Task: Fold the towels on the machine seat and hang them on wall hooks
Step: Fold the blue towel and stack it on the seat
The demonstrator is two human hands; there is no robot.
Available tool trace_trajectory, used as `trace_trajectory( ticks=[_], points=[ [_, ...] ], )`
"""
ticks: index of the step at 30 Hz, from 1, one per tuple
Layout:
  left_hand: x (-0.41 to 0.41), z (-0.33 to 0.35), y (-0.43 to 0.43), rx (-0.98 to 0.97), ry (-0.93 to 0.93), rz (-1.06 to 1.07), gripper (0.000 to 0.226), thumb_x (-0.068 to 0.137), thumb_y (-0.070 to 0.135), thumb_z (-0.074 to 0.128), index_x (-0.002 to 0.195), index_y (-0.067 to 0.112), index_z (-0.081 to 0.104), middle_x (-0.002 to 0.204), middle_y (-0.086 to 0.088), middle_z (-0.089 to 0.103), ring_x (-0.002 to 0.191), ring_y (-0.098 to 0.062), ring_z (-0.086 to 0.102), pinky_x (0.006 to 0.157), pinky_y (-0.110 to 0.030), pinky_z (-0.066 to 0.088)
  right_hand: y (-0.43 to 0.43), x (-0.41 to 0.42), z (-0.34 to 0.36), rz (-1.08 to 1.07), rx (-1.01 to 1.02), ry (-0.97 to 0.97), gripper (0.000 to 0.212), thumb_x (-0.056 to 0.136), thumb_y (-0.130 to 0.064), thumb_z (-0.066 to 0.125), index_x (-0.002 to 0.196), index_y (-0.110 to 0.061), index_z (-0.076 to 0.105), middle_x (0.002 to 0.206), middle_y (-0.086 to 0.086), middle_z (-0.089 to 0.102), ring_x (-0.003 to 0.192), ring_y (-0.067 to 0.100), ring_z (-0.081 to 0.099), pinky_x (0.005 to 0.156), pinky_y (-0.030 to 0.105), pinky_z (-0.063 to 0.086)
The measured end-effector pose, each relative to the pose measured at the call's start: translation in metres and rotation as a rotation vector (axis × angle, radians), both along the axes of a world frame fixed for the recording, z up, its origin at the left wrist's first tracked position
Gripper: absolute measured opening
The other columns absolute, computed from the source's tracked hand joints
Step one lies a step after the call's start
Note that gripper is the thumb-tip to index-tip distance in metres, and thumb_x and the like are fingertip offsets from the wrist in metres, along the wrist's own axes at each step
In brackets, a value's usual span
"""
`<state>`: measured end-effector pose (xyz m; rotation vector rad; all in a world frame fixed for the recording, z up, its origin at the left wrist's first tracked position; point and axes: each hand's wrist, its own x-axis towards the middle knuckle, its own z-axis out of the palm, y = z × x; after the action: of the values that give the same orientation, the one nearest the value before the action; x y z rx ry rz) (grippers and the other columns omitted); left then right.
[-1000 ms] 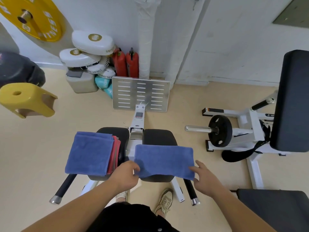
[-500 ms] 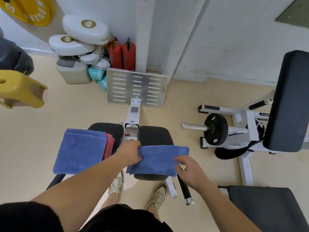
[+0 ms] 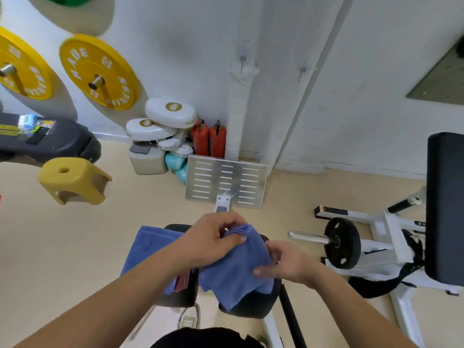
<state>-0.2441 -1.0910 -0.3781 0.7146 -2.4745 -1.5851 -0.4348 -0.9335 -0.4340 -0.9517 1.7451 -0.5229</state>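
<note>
A folded blue towel (image 3: 233,272) is lifted just above the black machine seat (image 3: 253,305). My left hand (image 3: 211,239) pinches its upper folded edge. My right hand (image 3: 283,262) grips its right side. On the left seat pad lies a stack of folded towels (image 3: 148,247), blue on top with a red one showing at its right edge (image 3: 183,280). Two small wall hooks (image 3: 242,59) (image 3: 302,70) stick out of the white wall above, both bare.
A metal footplate (image 3: 226,182) stands ahead of the seat. Red extinguishers (image 3: 209,140) and white pads (image 3: 170,114) sit by the wall. A yellow stool (image 3: 72,180) stands left, yellow weight plates (image 3: 98,71) hang on the wall, and a plate-loaded machine (image 3: 344,242) stands right.
Both hands have gathered the blue towel from flat on the right seat pad and raised it, bunched between them. The view has tilted up, showing the wall and hooks.
</note>
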Motion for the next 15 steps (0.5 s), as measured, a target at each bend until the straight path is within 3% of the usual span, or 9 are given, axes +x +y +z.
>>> trace_trajectory(
  ticks=[3, 6, 8, 11, 15],
  points=[
    [0.004, 0.033, -0.014, -0.066, 0.104, 0.144, 0.021, 0.097, 0.015, 0.063, 0.102, 0.034, 0.071, 0.096, 0.017, 0.074, 0.094, -0.001, 0.067, 0.082, -0.013, 0.050, 0.002, 0.000, 0.008, 0.058, 0.062, -0.018, 0.035, 0.080, -0.038, 0.084, 0.109, -0.020, 0.075, 0.108, 0.000, 0.077, 0.102, 0.021, 0.071, 0.091, 0.034, 0.058],
    [0.008, 0.052, -0.027, -0.092, 0.198, 0.301, 0.022, 0.098, 0.014, 0.063, 0.103, 0.034, 0.071, 0.096, 0.017, 0.075, 0.090, 0.003, 0.067, 0.078, -0.008, 0.047, 0.011, 0.000, 0.013, 0.010, 0.089, -0.027, 0.027, 0.086, -0.030, 0.078, 0.110, -0.018, 0.075, 0.115, 0.004, 0.074, 0.103, 0.019, 0.069, 0.084, 0.024, 0.056],
    [0.012, 0.055, -0.035, -0.173, 0.196, 0.379, 0.027, 0.098, 0.018, 0.063, 0.099, 0.044, 0.068, 0.094, 0.020, 0.073, 0.088, 0.005, 0.066, 0.076, -0.009, 0.048, 0.020, -0.004, 0.013, -0.151, 0.068, -0.093, 0.034, 0.084, -0.026, 0.077, 0.115, -0.013, 0.072, 0.120, 0.012, 0.071, 0.096, 0.017, 0.069, 0.084, 0.022, 0.053],
    [0.022, 0.045, -0.042, -0.238, 0.110, 0.484, 0.025, 0.097, 0.026, 0.062, 0.094, 0.051, 0.063, 0.086, 0.017, 0.073, 0.084, 0.001, 0.066, 0.075, -0.018, 0.049, 0.035, -0.016, 0.009, -0.475, -0.019, -0.280, 0.050, 0.078, -0.033, 0.079, 0.120, -0.008, 0.068, 0.123, 0.017, 0.070, 0.110, 0.029, 0.068, 0.101, 0.044, 0.053],
    [0.027, 0.017, -0.038, -0.152, 0.020, 0.598, 0.021, 0.098, 0.028, 0.061, 0.092, 0.048, 0.060, 0.082, 0.011, 0.071, 0.080, -0.006, 0.065, 0.070, -0.022, 0.046, 0.043, -0.019, 0.011, -0.852, -0.152, -0.506, 0.033, 0.095, -0.022, 0.069, 0.125, -0.009, 0.065, 0.120, 0.009, 0.076, 0.114, 0.030, 0.071, 0.099, 0.052, 0.056]
  ],
)
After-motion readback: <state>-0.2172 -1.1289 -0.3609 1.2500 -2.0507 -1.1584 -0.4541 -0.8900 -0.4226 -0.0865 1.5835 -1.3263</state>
